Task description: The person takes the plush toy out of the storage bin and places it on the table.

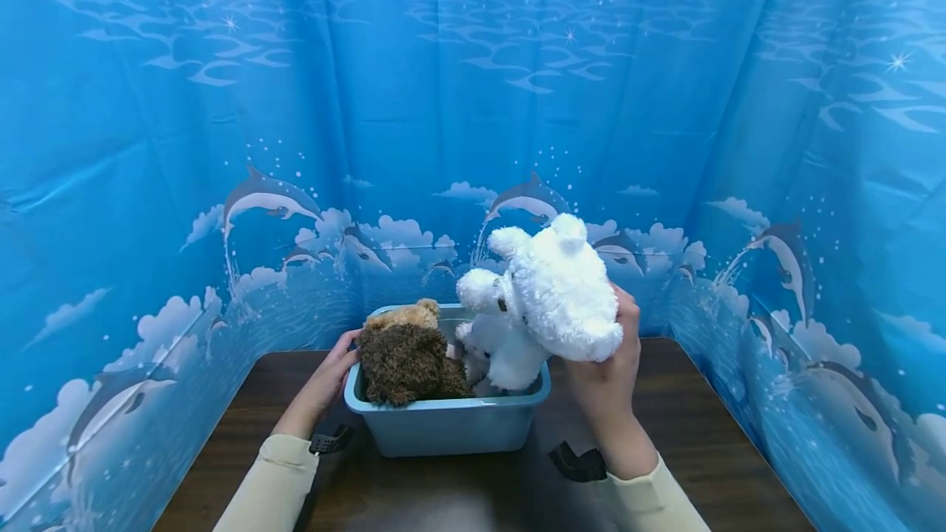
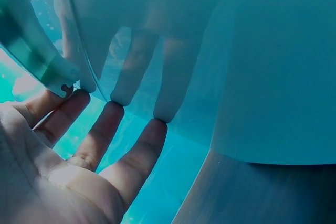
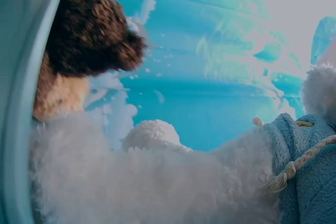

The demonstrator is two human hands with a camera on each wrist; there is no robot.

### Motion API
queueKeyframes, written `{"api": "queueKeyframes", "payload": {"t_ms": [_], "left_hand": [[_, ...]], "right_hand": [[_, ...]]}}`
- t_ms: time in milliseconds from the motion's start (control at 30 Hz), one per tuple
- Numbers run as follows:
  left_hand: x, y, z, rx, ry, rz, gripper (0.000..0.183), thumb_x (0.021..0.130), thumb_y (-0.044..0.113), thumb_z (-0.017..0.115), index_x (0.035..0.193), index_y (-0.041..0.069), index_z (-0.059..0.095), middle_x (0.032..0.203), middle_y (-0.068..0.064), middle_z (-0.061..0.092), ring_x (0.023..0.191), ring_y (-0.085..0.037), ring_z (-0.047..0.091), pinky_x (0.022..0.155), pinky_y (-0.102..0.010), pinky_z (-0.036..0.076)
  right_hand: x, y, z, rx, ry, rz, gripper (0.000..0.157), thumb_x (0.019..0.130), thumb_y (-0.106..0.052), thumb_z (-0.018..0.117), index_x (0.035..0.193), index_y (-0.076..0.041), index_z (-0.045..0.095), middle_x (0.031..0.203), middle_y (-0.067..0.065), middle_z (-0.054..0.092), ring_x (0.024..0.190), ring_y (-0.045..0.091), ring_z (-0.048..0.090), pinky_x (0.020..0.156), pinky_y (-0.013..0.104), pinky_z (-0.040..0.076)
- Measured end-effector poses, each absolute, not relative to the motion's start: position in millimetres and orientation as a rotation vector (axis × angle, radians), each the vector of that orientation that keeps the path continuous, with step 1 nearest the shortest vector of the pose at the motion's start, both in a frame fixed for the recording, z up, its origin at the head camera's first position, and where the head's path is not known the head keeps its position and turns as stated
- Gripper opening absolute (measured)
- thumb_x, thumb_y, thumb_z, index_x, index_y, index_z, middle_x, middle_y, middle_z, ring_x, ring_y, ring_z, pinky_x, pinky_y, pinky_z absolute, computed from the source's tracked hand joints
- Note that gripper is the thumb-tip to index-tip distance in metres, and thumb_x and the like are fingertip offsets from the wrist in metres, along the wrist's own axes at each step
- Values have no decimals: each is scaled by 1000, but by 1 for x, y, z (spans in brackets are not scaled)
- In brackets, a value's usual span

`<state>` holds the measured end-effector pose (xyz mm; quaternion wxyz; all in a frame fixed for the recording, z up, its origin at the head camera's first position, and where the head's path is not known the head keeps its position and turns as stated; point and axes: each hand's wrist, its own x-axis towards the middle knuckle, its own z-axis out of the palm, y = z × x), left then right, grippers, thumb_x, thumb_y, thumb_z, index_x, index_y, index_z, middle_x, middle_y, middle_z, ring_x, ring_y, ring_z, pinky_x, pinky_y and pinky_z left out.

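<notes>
My right hand [image 1: 606, 360] grips a fluffy white stuffed animal [image 1: 565, 290] above the right end of a light blue plastic bin [image 1: 451, 427]. More white plush [image 1: 506, 351] shows just below it in the bin; whether it is a separate toy I cannot tell. A blue fleece garment [image 3: 310, 177] with a twisted cord is next to white fur in the right wrist view. My left hand [image 1: 328, 376] is at the bin's left end, its fingertips [image 2: 157, 127] touching the outer wall. Inside lie a dark brown curly stuffed animal [image 1: 406, 360] and a tan one [image 1: 406, 316] behind it.
The bin stands on a dark wood table [image 1: 244, 425]. Around the table's back and sides hangs a blue curtain [image 1: 384, 121] printed with dolphins, clouds and waves. A black wrist strap [image 1: 576, 464] is on the right wrist.
</notes>
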<state>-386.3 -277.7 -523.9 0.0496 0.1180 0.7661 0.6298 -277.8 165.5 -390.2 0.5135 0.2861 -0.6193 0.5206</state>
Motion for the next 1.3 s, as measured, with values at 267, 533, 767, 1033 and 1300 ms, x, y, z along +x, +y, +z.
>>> {"api": "queueKeyframes", "payload": {"t_ms": [267, 533, 767, 1033, 1300], "left_hand": [[-387, -277, -519, 348, 2347, 1919, 65, 117, 48, 44, 169, 14, 24, 180, -17, 13, 165, -41, 17, 126, -63, 33], [-387, -277, -521, 352, 2338, 1919, 64, 117, 46, 44, 169, 15, 24, 180, -17, 14, 165, -42, 17, 126, -62, 33], [-387, -278, -521, 352, 2352, 1915, 63, 117, 46, 44, 168, 14, 25, 179, -18, 16, 164, -41, 21, 122, -51, 39], [-388, -277, -521, 399, 2387, 1893, 61, 118, 43, 42, 168, 12, 25, 177, -19, 19, 160, -44, 31, 116, -42, 43], [-385, -277, -523, 421, 2386, 1890, 58, 118, 42, 41, 167, 13, 27, 175, -18, 21, 159, -41, 29, 108, -28, 45]], "right_hand": [[-280, 192, -372, 616, -1428, 1254, 70, 85, 3, 85, 139, 17, 43, 144, -1, 61, 134, 25, 60, 115, 35, 47], [-286, 220, -362, 523, -1386, 1210, 66, 86, 7, 82, 139, 15, 44, 142, 2, 61, 134, 26, 59, 115, 36, 45], [-292, 244, -361, 497, -1398, 1204, 68, 86, 10, 81, 142, 13, 43, 143, 8, 61, 135, 27, 58, 114, 35, 46], [-300, 260, -369, 420, -1454, 1184, 66, 87, 4, 82, 143, 10, 46, 144, 2, 63, 136, 22, 59, 114, 32, 44], [-308, 271, -383, 312, -1503, 1177, 67, 86, 6, 83, 143, 9, 49, 143, -9, 62, 136, 13, 58, 115, 28, 42]]}}
